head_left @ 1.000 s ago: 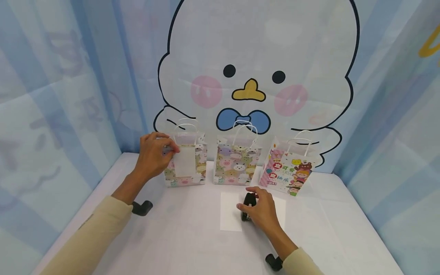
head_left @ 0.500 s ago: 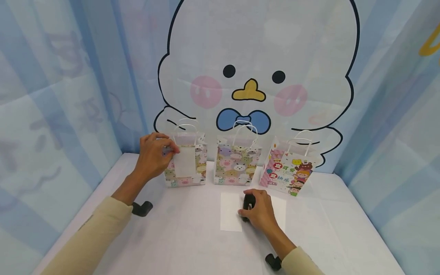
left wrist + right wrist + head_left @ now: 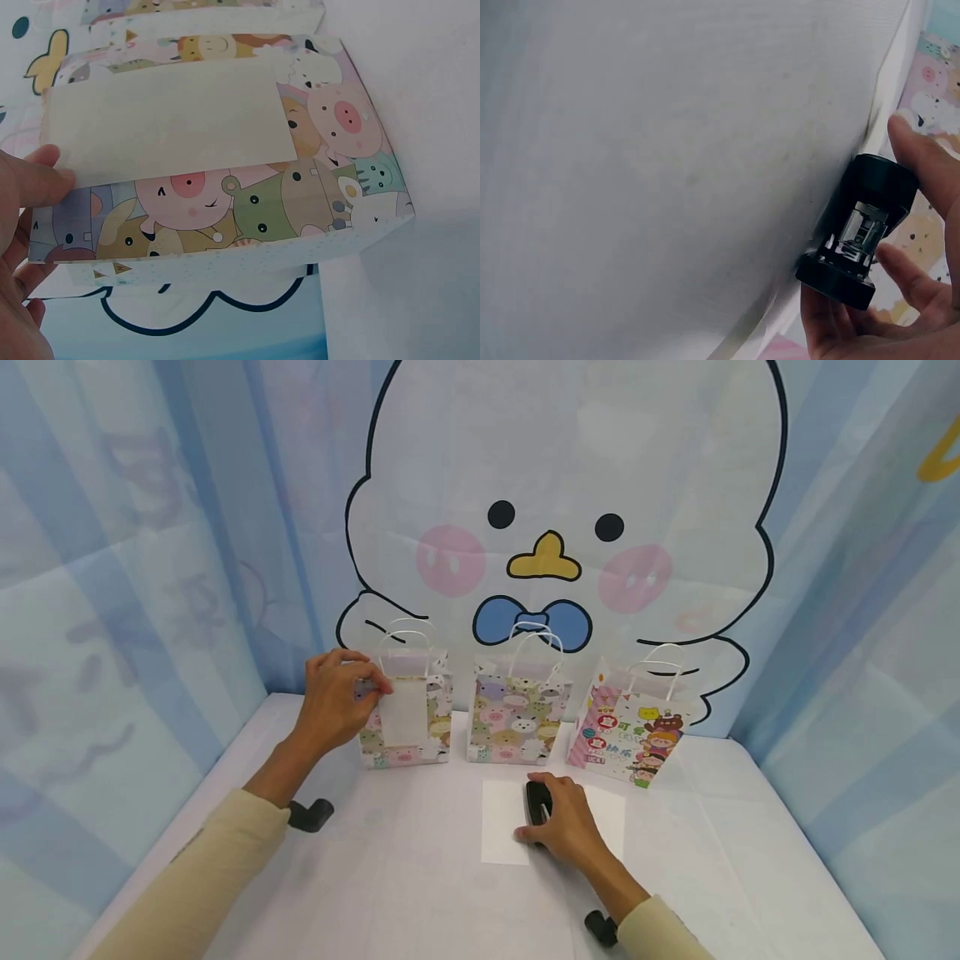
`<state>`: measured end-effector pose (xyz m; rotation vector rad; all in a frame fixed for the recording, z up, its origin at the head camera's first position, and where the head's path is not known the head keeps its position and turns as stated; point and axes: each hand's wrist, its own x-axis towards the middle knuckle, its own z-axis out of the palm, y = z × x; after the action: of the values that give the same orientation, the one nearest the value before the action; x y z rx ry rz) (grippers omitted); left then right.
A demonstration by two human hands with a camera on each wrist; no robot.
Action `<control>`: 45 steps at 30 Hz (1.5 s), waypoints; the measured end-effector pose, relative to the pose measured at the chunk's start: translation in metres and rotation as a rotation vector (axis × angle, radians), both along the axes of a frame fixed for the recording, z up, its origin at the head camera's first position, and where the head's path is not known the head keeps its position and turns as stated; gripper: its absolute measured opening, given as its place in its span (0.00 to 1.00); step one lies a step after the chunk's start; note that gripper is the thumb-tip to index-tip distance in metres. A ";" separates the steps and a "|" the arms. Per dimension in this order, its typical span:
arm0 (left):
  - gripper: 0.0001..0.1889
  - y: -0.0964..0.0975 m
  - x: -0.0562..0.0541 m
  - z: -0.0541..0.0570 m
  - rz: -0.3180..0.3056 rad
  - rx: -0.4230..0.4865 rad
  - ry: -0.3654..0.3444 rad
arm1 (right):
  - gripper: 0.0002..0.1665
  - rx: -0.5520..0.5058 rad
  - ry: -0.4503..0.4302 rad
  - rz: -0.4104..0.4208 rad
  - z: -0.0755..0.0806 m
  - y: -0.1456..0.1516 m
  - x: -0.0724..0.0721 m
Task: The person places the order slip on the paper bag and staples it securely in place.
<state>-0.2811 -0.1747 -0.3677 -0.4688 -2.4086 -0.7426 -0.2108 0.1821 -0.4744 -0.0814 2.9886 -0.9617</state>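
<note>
With thumb and fingers, my left hand [image 3: 333,702] pinches the upper edge of the left gift bag [image 3: 270,210] together with a blank cream paper slip [image 3: 165,124] lying over its animal-print front. My right hand [image 3: 566,822] holds a small black stapler [image 3: 537,802] above the table. In the right wrist view, the stapler [image 3: 881,184] sits between thumb and fingers, metal parts showing at its end. White paper pieces [image 3: 502,839] lie on the table beneath and beside the right hand, which hides part of them.
A second animal-print bag [image 3: 519,718] stands in the middle, and a colourful bag with lettering [image 3: 626,735] at the right. White rope handles rise from the bags. A printed blue-and-white curtain [image 3: 547,443] hangs close behind the white table [image 3: 420,877].
My right hand and the stapler have shifted slightly left, and the stapler has turned a little in the fingers. The left hand, slip and bags stay as they were.
</note>
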 end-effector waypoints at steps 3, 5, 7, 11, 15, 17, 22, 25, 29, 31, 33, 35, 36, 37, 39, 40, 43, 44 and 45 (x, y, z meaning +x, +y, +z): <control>0.04 0.000 0.000 0.000 0.001 0.001 -0.001 | 0.53 0.012 -0.009 0.025 -0.001 0.000 0.000; 0.04 0.000 0.000 0.000 0.000 0.001 -0.002 | 0.53 0.011 -0.009 0.043 -0.001 0.000 0.000; 0.04 0.001 0.000 0.000 0.001 0.003 -0.006 | 0.54 0.013 -0.010 0.050 0.000 0.001 0.000; 0.04 0.001 0.000 0.000 0.003 0.005 -0.009 | 0.56 0.046 -0.002 0.043 -0.001 0.001 0.000; 0.04 0.001 0.000 0.000 0.002 0.008 -0.006 | 0.61 0.083 0.009 0.017 -0.001 0.000 -0.002; 0.04 0.001 0.000 0.000 0.002 0.009 -0.004 | 0.63 0.093 0.010 0.008 -0.001 -0.001 -0.002; 0.04 0.000 0.001 0.000 0.004 0.009 -0.007 | 0.58 0.127 0.011 0.002 0.001 -0.001 -0.002; 0.04 0.000 0.000 0.000 0.005 0.009 -0.013 | 0.51 0.124 0.007 0.002 0.001 -0.001 -0.002; 0.04 0.000 -0.001 0.000 0.008 0.007 -0.019 | 0.45 0.073 0.001 -0.005 0.003 -0.001 0.000; 0.04 0.000 -0.001 -0.001 0.008 0.007 -0.019 | 0.44 0.044 0.017 0.000 0.004 -0.001 0.001; 0.04 -0.001 -0.001 0.000 0.009 0.006 -0.020 | 0.43 0.018 0.037 0.009 0.006 -0.002 0.001; 0.04 -0.001 -0.001 -0.001 0.010 0.005 -0.018 | 0.43 -0.002 0.054 0.022 0.009 -0.004 0.001; 0.04 -0.001 -0.001 -0.001 0.011 0.005 -0.019 | 0.44 -0.010 0.061 0.030 0.010 -0.004 0.001; 0.04 -0.001 -0.001 -0.001 0.011 0.004 -0.019 | 0.44 -0.017 0.066 0.037 0.012 -0.005 0.000; 0.04 -0.001 -0.001 -0.001 0.013 0.000 -0.020 | 0.44 -0.028 0.072 0.051 0.015 -0.007 0.000; 0.04 -0.001 -0.001 -0.001 0.013 -0.001 -0.021 | 0.44 -0.033 0.074 0.058 0.016 -0.008 -0.001; 0.04 -0.001 -0.001 -0.001 0.012 -0.001 -0.023 | 0.43 -0.045 0.088 0.078 0.019 -0.012 -0.002; 0.04 -0.001 -0.001 -0.001 0.011 -0.001 -0.024 | 0.43 -0.053 0.089 0.084 0.020 -0.013 -0.003; 0.04 -0.001 -0.001 0.000 0.011 -0.001 -0.024 | 0.44 -0.061 0.090 0.087 0.021 -0.015 -0.004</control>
<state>-0.2819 -0.1754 -0.3682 -0.4491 -2.4321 -0.7464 -0.2143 0.1673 -0.4537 -0.2601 3.0068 -1.0676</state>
